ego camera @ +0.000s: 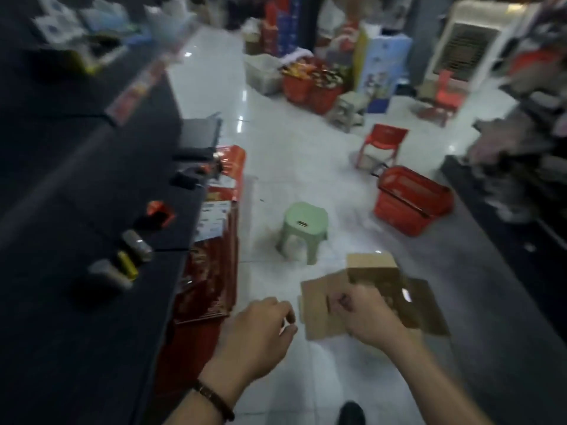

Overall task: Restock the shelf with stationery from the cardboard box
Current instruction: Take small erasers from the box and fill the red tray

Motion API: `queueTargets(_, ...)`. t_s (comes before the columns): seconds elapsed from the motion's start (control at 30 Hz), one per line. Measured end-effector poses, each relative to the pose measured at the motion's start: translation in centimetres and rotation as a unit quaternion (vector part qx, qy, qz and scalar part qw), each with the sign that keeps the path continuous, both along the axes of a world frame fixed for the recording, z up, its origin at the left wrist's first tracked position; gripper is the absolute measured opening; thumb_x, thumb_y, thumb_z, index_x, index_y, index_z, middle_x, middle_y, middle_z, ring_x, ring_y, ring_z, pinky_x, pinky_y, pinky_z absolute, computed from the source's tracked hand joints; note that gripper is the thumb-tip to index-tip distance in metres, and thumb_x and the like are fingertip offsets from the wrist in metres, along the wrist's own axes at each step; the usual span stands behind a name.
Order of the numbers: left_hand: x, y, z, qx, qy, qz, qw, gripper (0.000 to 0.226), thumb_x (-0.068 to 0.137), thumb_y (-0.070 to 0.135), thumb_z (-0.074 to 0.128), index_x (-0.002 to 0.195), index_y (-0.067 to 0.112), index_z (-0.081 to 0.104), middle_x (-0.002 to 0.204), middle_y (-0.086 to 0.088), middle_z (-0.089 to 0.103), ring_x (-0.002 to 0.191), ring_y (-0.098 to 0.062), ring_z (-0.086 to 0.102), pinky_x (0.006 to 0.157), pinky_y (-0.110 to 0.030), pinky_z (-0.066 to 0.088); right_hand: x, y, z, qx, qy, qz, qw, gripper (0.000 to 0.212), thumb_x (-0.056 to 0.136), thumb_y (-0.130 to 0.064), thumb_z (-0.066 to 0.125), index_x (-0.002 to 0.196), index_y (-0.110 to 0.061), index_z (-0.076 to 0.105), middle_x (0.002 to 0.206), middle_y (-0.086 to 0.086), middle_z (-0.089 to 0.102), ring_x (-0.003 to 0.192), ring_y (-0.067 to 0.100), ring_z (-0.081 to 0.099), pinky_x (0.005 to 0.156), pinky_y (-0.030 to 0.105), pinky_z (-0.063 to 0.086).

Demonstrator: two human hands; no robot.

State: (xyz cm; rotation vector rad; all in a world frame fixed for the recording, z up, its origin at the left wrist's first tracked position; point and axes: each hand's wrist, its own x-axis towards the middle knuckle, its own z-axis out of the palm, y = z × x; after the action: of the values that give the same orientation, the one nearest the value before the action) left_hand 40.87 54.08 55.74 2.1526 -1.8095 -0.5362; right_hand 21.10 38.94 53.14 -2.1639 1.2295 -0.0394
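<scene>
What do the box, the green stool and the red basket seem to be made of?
The box looks like cardboard: matte brown, with folded flaps. The green stool seems moulded plastic, from its even colour and rounded one-piece form. The red basket is probably plastic too; blur hides its detail.

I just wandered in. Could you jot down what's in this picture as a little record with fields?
Place: shop aisle, pale tiled floor
Cardboard box: on the floor, flaps open, contents blurred
Left hand: left of the box, fingers curled, grip unclear
Right hand: in front of the box, fingers curled, grip unclear
Shelf: dark, on the left, small items on it
Green stool: on the floor beyond the box
Red basket: on the floor, right of the stool
Image: motion-blurred
</scene>
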Motion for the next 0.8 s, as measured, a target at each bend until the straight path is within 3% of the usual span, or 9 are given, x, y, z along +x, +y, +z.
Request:
queueTargets(0.07, -4.0, -4.5, -2.6, 0.049, 0.018, -0.034, 0.998, 0.018, 0.102, 0.053, 0.053, 0.109, 0.038, 0.06, 0.104, 0.016, 0.059, 0.101, -0.011, 0.056, 0.086, -0.035, 0.052, -6.8, -3.2, -3.1, 0.038, 0.01, -0.07, 0.997, 0.008, 0.094, -0.022, 0.068, 0.094, -0.023, 0.076, 0.088, -0.005, 0.076, 0.084, 0.015, 0.071, 0.076, 0.03, 0.054)
queueTargets(0.13, -7.7, -9.0, -5.3, 0.1, 0.03, -0.06, 0.993, 0.019, 0.102, 0.054, 0.053, 0.109, 0.039, 0.061, 0.105, 0.017, 0.059, 0.1, -0.009, 0.056, 0.087, -0.034, 0.053, -13.2, -6.5, -6.1, 0.063, 0.015, -0.131, 0.989, 0.008, 0.093, -0.025, 0.07, 0.098, -0.03, 0.074, 0.092, -0.006, 0.075, 0.087, 0.015, 0.071, 0.078, 0.029, 0.053)
queueTargets(0.3, -14.0, -18.6, -12.4, 0.188, 0.045, -0.085, 0.977, 0.018, 0.103, 0.051, 0.055, 0.113, 0.039, 0.063, 0.109, 0.016, 0.059, 0.102, -0.008, 0.055, 0.088, -0.03, 0.052, -22.9, -13.7, -12.1, 0.111, 0.069, -0.217, 0.967, 0.021, 0.095, -0.031, 0.068, 0.114, -0.024, 0.073, 0.106, -0.003, 0.073, 0.095, 0.016, 0.069, 0.082, 0.03, 0.054)
queueTargets(0.5, -17.0, -29.1, -22.4, 0.257, 0.078, -0.088, 0.959, 0.002, 0.103, 0.041, 0.059, 0.104, 0.041, 0.058, 0.104, 0.016, 0.054, 0.1, -0.011, 0.054, 0.086, -0.029, 0.052, -25.8, -21.6, -21.4, 0.184, 0.112, -0.256, 0.942, 0.026, 0.097, -0.034, 0.07, 0.121, -0.023, 0.068, 0.11, -0.003, 0.068, 0.097, 0.014, 0.064, 0.085, 0.032, 0.056)
queueTargets(0.67, -17.6, -37.5, -35.7, 0.292, 0.103, -0.072, 0.948, 0.021, 0.104, 0.042, 0.055, 0.124, 0.035, 0.055, 0.125, 0.008, 0.052, 0.111, -0.016, 0.052, 0.094, -0.036, 0.053, -25.5, -28.6, -33.9, 0.223, 0.138, -0.264, 0.928, 0.035, 0.096, -0.038, 0.071, 0.127, -0.022, 0.067, 0.121, 0.0, 0.068, 0.102, 0.014, 0.064, 0.091, 0.033, 0.055)
queueTargets(0.8, -19.4, -42.5, -47.9, 0.306, 0.137, -0.015, 0.942, 0.031, 0.104, 0.036, 0.058, 0.134, 0.031, 0.052, 0.134, 0.005, 0.046, 0.122, -0.021, 0.05, 0.101, -0.039, 0.053, -24.8, -34.4, -47.7, 0.238, 0.156, -0.272, 0.92, 0.044, 0.094, -0.041, 0.07, 0.134, -0.023, 0.062, 0.126, 0.002, 0.066, 0.113, 0.021, 0.064, 0.095, 0.038, 0.055)
